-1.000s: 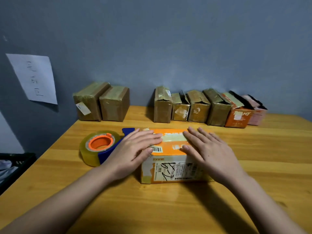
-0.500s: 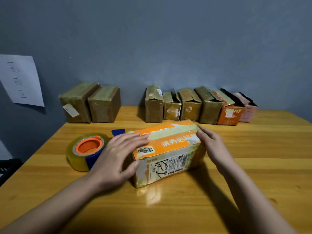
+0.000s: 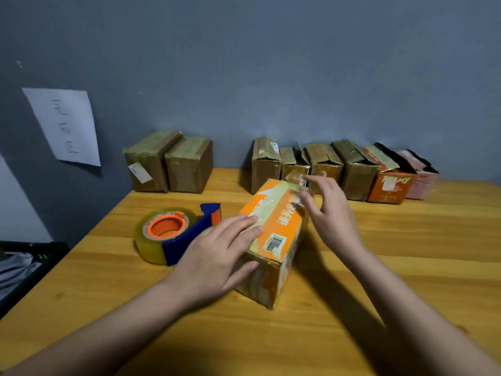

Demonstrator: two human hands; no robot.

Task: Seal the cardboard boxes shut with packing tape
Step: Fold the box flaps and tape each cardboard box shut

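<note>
Turned since a second ago: orange box (image 3: 273,234) now lying diagonally on the wooden table (image 3: 406,267), one short end toward the camera, far end toward the back row, no longer broadside under two flat palms. Pressed from the left by the left hand (image 3: 217,256), fingers nearly straight, fingertips on the taped top edge, thumb against the near side face. Met at the far end by the right hand (image 3: 329,210), fingers loosely curled over the top corner; motion-blurred, so impossible to tell whether pinching a loose tape end or merely touching it. Strip of clear tape (image 3: 271,202) along the top seam, glossy and hard to trace; far end lost behind the right-hand fingers. Barcode label (image 3: 274,242) readable as a label only, print too small. Just left of the left hand, partly covered by it: roll of clear tape (image 3: 151,240) with orange core in a blue dispenser (image 3: 189,234), handle part hidden by the knuckles. Beyond the right hand, against the grey wall: row of brown boxes (image 3: 320,166), several with flaps ajar, one partly hidden behind the fingers, then an orange-fronted box (image 3: 390,185) and a pink box (image 3: 423,185), blurred at the edge. Further left of the left hand: two brown boxes (image 3: 168,161) side by side. On the wall, paper sheet (image 3: 65,126) with faint handwriting, illegible. Dark crate (image 3: 27,261) cut off at the left border.
</note>
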